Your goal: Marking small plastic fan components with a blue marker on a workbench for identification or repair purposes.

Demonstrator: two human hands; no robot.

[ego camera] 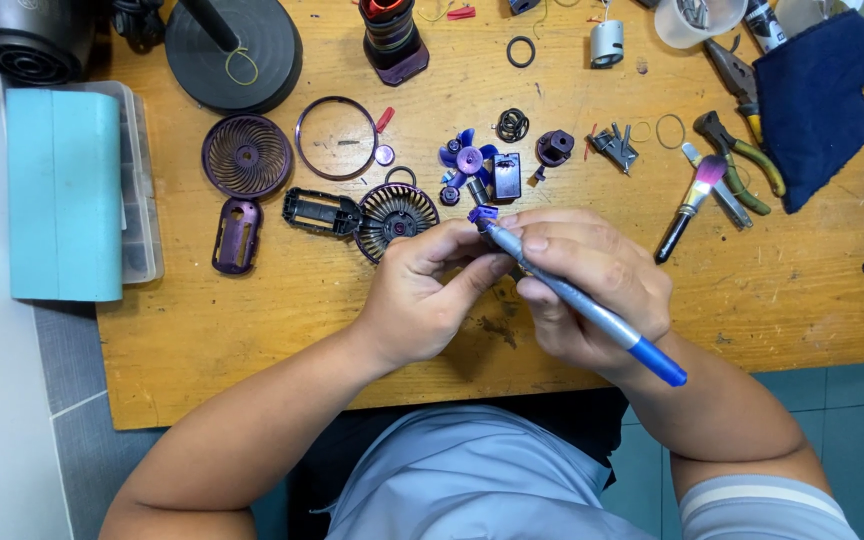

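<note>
Left hand point(422, 300) fingers pinch a small purple part point(482, 213) steady; right hand point(587, 285) fingers close round a screwdriver point(582, 303), tip on it. Fan blade point(467, 160) lies just beyond the fingers.

Both bare forearms angle in from below so that the left hand point(422, 300) and right hand point(587, 290) meet at centre, fingers curled and pinched, fingertips point(512, 222) touching each other.

- We see one package only: a light blue flat box point(62, 195) at the left edge of the bench point(252, 340), lying on a clear plastic case point(140, 190).
- We see no labels, signs or screens.
</note>
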